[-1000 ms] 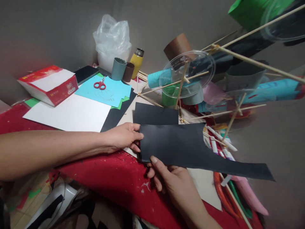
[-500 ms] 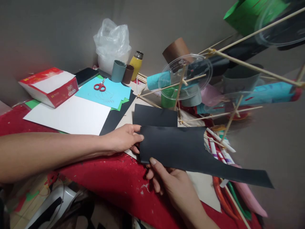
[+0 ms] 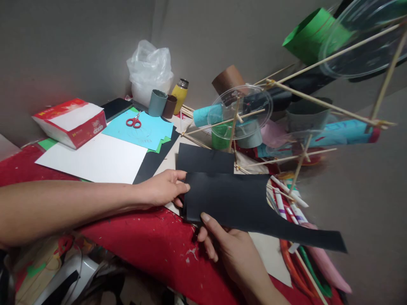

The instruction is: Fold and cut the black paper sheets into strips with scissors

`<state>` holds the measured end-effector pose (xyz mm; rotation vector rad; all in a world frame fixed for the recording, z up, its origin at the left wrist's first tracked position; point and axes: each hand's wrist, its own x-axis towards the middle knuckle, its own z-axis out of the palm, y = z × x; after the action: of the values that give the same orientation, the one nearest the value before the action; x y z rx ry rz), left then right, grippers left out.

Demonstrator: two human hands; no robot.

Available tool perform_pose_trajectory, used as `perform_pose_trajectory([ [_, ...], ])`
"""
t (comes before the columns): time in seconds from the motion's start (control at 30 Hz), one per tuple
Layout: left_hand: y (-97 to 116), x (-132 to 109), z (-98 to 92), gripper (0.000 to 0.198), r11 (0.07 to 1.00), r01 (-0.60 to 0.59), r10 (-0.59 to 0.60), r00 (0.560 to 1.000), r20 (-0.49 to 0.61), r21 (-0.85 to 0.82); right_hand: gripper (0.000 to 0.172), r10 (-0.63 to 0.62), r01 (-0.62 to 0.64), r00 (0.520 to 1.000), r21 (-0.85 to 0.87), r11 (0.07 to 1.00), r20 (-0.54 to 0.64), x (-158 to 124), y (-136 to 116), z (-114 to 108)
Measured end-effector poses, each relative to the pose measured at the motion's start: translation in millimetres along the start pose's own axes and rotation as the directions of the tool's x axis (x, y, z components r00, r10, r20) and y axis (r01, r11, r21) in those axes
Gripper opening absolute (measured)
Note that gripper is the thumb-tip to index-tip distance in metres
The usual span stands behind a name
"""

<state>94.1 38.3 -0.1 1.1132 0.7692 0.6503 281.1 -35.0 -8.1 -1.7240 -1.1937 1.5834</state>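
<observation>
Both my hands hold one black paper piece (image 3: 241, 203) just above the red table (image 3: 152, 241). My left hand (image 3: 163, 187) pinches its left edge, thumb on top. From below, my right hand (image 3: 232, 248) grips the lower left corner with the thumb on the sheet. The piece has a curved cut on its right side and tapers into a long strip pointing right. A smaller black rectangle (image 3: 205, 159) lies flat just behind it.
Behind my left hand lie a white sheet (image 3: 95, 159), blue paper (image 3: 143, 133) with red scissors (image 3: 134, 122), and a red tissue box (image 3: 71, 123). A stick frame (image 3: 318, 101) with clear plastic lids (image 3: 241, 108) and coloured paper tubes fills the right. Markers (image 3: 288, 199) lie under the strip.
The view has shifted, so everything sits a little lower and further left in the picture. Both hands keep the same hold on the black paper.
</observation>
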Motion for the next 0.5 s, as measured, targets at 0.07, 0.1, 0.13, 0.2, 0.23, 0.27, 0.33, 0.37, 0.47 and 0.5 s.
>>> perform_pose_trajectory([
  [0.07,1,-1,0.1,0.021,1.0,0.004,-0.004,1.0,0.003,-0.005,0.054,-0.027,0.027,1.0,0.026,0.999,-0.006,-3,-2,1],
  [0.1,2,-1,0.0,0.02,1.0,0.006,-0.006,1.0,0.004,-0.008,0.053,-0.046,0.047,0.999,0.041,0.998,-0.018,-4,-3,1],
  [0.13,2,-1,-0.2,0.018,1.0,0.006,-0.006,1.0,0.004,-0.01,0.052,-0.069,0.071,0.997,0.054,0.996,-0.046,-5,-5,0],
  [0.2,2,0,-1.0,0.014,1.0,0.002,-0.002,1.0,-0.007,-0.008,0.048,-0.126,0.137,0.983,0.079,0.987,-0.137,-7,-7,-3],
  [0.23,2,0,-1.6,0.012,1.0,-0.001,0.001,1.0,-0.014,-0.006,0.044,-0.161,0.182,0.969,0.095,0.979,-0.188,-7,-7,-6],
  [0.27,2,0,-2.3,0.012,1.0,-0.005,0.005,1.0,-0.022,-0.005,0.039,-0.203,0.234,0.95,0.112,0.966,-0.239,-7,-7,-10],
  [0.33,3,1,-3.9,0.011,1.0,-0.008,0.008,0.999,-0.033,0.001,0.029,-0.273,0.326,0.913,0.142,0.934,-0.304,-5,-7,-21],
  [0.37,3,1,-4.6,0.01,1.0,-0.008,0.009,0.999,-0.034,0.007,0.029,-0.293,0.354,0.903,0.16,0.921,-0.314,-3,-6,-27],
  [0.47,4,1,-6.4,0.006,0.999,-0.009,0.01,1.0,-0.03,0.05,0.043,-0.311,0.375,0.905,0.201,0.905,-0.289,0,-5,-44],
  [0.5,4,2,-6.8,0.005,0.998,-0.009,0.01,1.0,-0.027,0.065,0.044,-0.327,0.389,0.903,0.206,0.898,-0.28,1,-5,-48],
])
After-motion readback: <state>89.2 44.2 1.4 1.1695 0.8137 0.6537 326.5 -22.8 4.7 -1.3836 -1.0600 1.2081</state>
